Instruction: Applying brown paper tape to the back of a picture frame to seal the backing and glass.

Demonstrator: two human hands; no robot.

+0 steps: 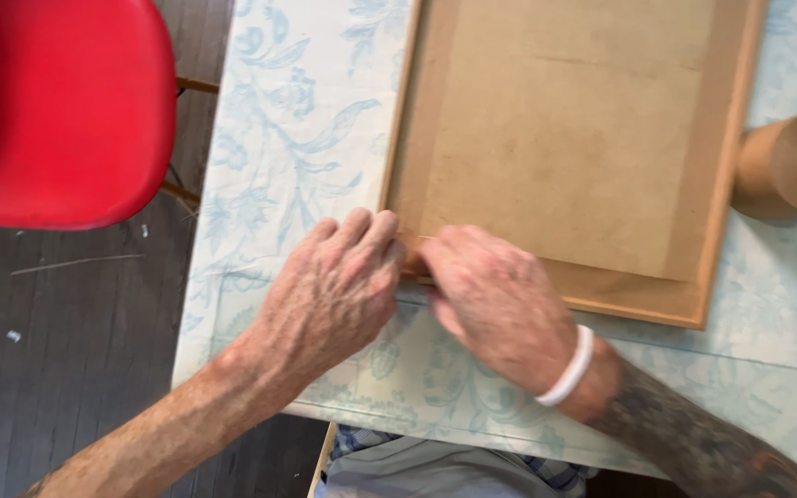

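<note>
frame [565, 148] face-down on bench [297, 138], long axis running away from the person | both hands at its near-left corner | left hand [334, 290] curled, fingertips pressing corner | right hand [495, 300] closed on near edge, grip hidden | tape roll [791, 164] beyond frame's right edge

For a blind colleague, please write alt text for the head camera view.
Two bare hands, left hand and right hand, press together on the near corner of a wooden picture frame lying back-side up on a table with a pale blue floral tablecloth. A roll of brown paper tape lies right of the frame; a red chair stands left.
</note>
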